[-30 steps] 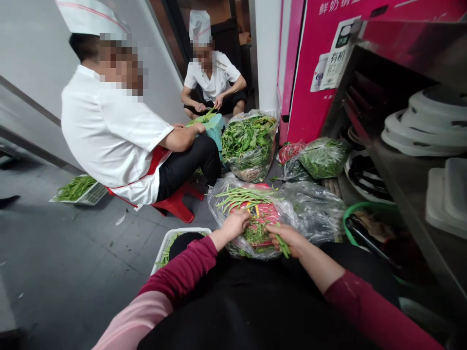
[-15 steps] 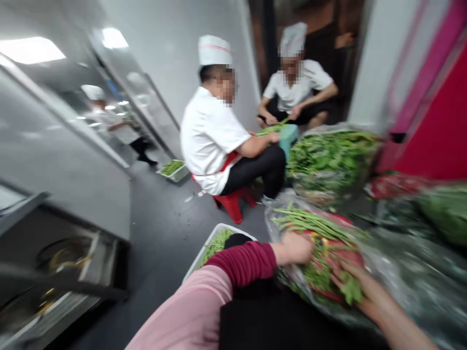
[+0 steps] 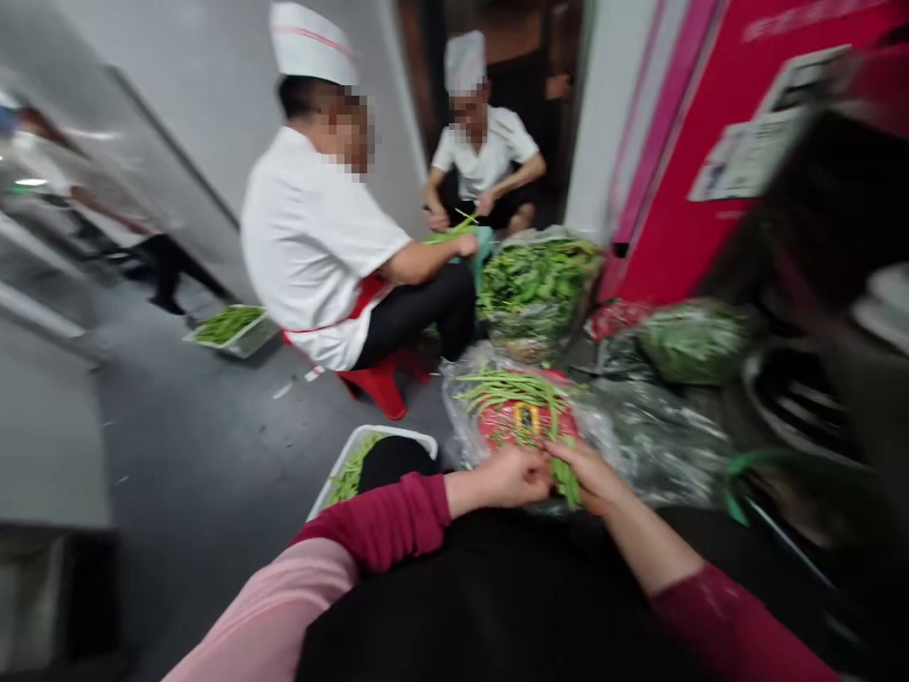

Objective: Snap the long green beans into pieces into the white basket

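Observation:
My right hand (image 3: 593, 474) is closed around green vegetable stems (image 3: 566, 481), which hang down below its fingers. Beside it, nearly touching, my left hand (image 3: 512, 475) is curled with fingertips pressed together; whatever is in them is hidden. Both hands are just above my lap, at the near edge of a red plastic bag (image 3: 497, 421) with a yellow and black mark. Across that bag lies a loose bunch of long green stems (image 3: 501, 386), with smaller green bits nearer my hands. Clear plastic wrap (image 3: 461, 379) spreads around the red bag.
By my left knee stands a white basket (image 3: 380, 429) of cut greens; another white basket (image 3: 245, 346) is farther left. A co-worker sits on a red stool (image 3: 383, 388), another crouches behind. A big bag of leafy greens (image 3: 536, 284) stands ahead. Bagged greens (image 3: 696, 341) lie right.
The view has swung to the right. My hands have come together near my lap. The leafy sprig by my right hand no longer shows; stems hang from that hand instead.

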A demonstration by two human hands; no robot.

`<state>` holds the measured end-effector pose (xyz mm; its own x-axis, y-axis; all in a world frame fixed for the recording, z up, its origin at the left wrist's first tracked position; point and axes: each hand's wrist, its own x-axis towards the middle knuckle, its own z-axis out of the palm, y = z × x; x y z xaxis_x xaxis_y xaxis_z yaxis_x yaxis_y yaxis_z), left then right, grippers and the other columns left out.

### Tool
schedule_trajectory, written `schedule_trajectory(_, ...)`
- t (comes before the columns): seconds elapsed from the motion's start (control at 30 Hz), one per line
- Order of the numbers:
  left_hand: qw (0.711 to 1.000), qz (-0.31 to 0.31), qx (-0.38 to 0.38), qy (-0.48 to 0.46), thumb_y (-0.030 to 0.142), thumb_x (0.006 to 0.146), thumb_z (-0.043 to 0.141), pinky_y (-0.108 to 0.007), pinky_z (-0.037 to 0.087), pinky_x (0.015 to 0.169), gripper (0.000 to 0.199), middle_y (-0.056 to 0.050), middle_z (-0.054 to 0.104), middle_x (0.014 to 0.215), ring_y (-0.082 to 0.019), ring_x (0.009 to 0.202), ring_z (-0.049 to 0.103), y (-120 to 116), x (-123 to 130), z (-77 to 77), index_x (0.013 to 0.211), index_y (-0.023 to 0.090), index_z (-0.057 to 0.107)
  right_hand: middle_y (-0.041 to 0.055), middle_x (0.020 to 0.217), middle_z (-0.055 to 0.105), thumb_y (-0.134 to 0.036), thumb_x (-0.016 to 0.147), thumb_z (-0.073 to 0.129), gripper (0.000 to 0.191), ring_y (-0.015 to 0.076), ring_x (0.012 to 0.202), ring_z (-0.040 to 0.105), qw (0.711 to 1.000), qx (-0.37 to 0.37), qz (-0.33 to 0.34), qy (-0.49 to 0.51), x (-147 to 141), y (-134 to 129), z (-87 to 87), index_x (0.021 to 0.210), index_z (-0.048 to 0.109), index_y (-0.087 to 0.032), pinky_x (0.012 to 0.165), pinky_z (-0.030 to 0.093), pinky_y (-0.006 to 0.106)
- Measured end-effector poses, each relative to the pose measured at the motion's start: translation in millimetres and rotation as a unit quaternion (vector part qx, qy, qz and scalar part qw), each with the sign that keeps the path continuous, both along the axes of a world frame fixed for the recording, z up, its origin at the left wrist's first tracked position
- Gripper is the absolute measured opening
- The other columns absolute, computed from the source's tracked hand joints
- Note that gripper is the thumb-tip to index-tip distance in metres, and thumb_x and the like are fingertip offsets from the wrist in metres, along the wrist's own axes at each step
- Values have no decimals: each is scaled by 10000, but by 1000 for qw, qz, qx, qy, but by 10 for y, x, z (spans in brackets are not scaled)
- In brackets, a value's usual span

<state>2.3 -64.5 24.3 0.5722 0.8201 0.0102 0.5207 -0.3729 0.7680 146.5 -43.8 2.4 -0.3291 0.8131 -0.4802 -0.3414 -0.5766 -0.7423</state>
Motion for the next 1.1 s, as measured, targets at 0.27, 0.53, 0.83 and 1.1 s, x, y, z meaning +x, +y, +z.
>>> schedule_trajectory(0.27, 953, 205, -214, 54, 337, 699, 553, -212, 187, 418, 350, 61, 303, 399, -52, 401, 263, 409, 40, -504, 434, 155, 413, -43, 455, 531, -325, 658, 638, 194, 119, 360, 493, 972, 149, -17, -183, 165, 82, -49, 732, 529, -182, 357, 383, 222)
schedule_trajectory(0.53, 827, 154, -439, -315, 615, 669, 553, -149, 131, 349, 488, 87, 344, 501, -14, 347, 197, 1062, -94, -126, 821, 155, 496, -60, 485, 510, -399, 680, 638, 356, 81, 350, 443, 989, 101, 111, 13, 296, 60, 107, 921, 547, -155, 353, 325, 193)
schedule_trajectory(0.83, 872, 231, -215, -374, 452, 729, 578, -159, 207, 369, 324, 78, 384, 502, -25, 368, 270, 959, -22, 93, 705, 165, 431, -35, 531, 522, -256, 663, 650, 158, 79, 410, 479, 994, -40, 33, 99, 286, 138, -6, 741, 558, -153, 382, 378, 196)
schedule_trajectory(1.1, 982, 84, -31, -167, 424, 774, 529, -225, 382, 598, 276, -10, 554, 659, -96, 613, 486, 338, 180, 684, 756, 151, 564, -18, 486, 544, -183, 691, 612, 79, 100, 402, 500, 993, -57, -104, 16, 239, 245, -120, 671, 537, -174, 396, 425, 210)
